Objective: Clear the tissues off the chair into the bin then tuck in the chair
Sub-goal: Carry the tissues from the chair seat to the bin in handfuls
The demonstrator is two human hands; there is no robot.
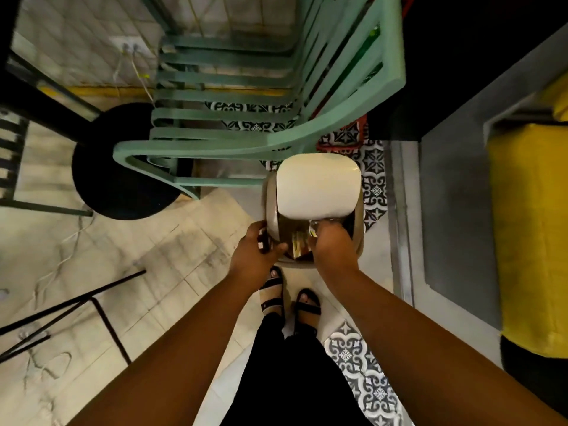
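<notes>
A beige bin [358,238] with a white swing lid [318,186] stands on the floor just in front of my feet. My left hand [256,245] grips the bin's left rim, thumb inside. My right hand [333,242] reaches down into the bin's opening under the lid, fingers curled. A pale crumpled bit of tissue [319,223] shows at its fingertips. Some yellowish rubbish [297,244] lies inside the bin. The green slatted chair [233,115] stands right behind the bin, and I see no tissues on its seat slats.
A round black table base [123,182] sits left of the chair. Black metal chair legs [76,305] cross the floor at lower left. A grey step [455,210] and a yellow cushion [528,229] lie to the right. Patterned tiles [375,186] run beside the bin.
</notes>
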